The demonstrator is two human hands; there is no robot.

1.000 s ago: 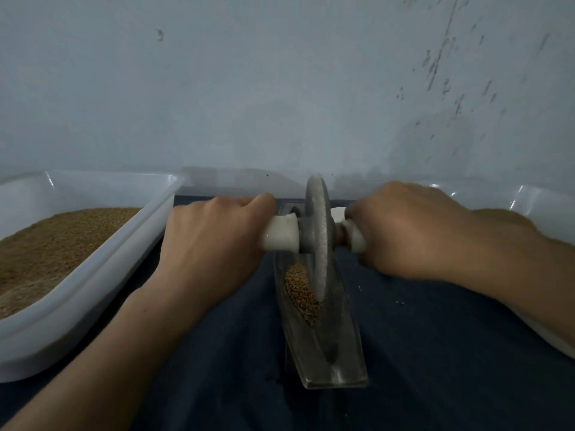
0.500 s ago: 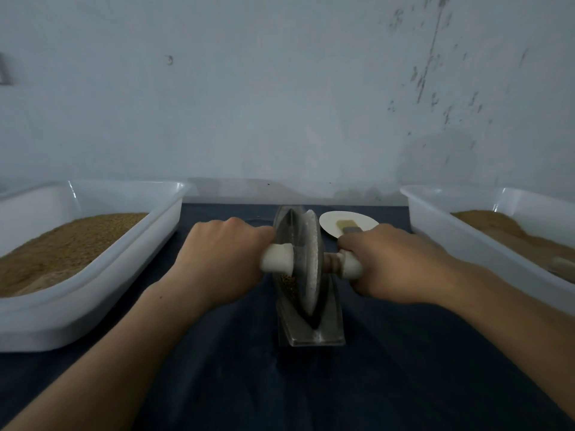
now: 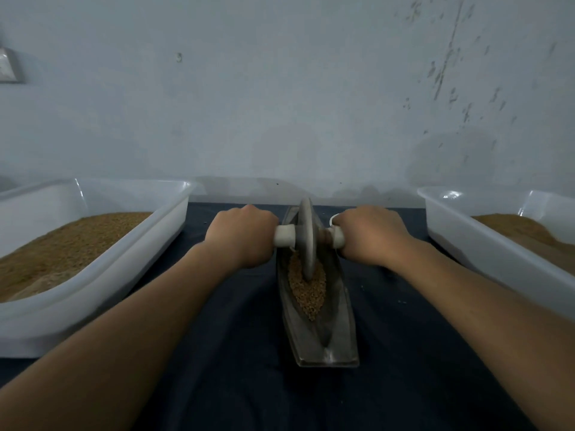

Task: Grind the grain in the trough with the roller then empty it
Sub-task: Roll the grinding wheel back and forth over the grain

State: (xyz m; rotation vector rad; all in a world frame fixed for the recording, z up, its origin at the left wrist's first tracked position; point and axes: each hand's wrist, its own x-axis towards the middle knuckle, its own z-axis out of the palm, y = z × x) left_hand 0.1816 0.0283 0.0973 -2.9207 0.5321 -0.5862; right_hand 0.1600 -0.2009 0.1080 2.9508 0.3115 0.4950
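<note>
Counts: two hands, one roller [image 3: 306, 237], one trough [image 3: 323, 337], one heap of grain [image 3: 308, 290], two white tubs.

The roller is a grey disc standing on edge, with a white handle stub sticking out each side. The left hand [image 3: 242, 236] is fisted round the left stub [image 3: 284, 236], knuckles up, with only the stub's inner end showing. The right hand [image 3: 370, 234] is fisted round the right stub [image 3: 337, 237] the same way. Both arms are stretched out forward. The disc sits between the two fists, touching neither.

The trough is a narrow, boat-shaped metal piece lying lengthwise on the dark cloth [image 3: 404, 353], with its near end towards the camera. The roller stands in its far half, with its lower edge down in the groove. The grain lies in the groove, packed against the near side of the disc and tapering to a point towards the middle of the trough. The near end of the groove is bare metal. A few loose specks lie on the cloth right of the trough.

The left tub [image 3: 93, 293] sits left of the left arm and holds brown grain [image 3: 62, 244]. The right tub [image 3: 485, 253] sits right of the right arm and holds a brown heap [image 3: 510, 227]. Both are well apart from the trough. The fists hide the outer ends of the stubs. A white sliver [image 3: 334, 216] shows past the right knuckles, too hidden to name. Behind is a scuffed pale wall [image 3: 280, 104], with a switch plate [image 3: 9, 65] at far left.
</note>
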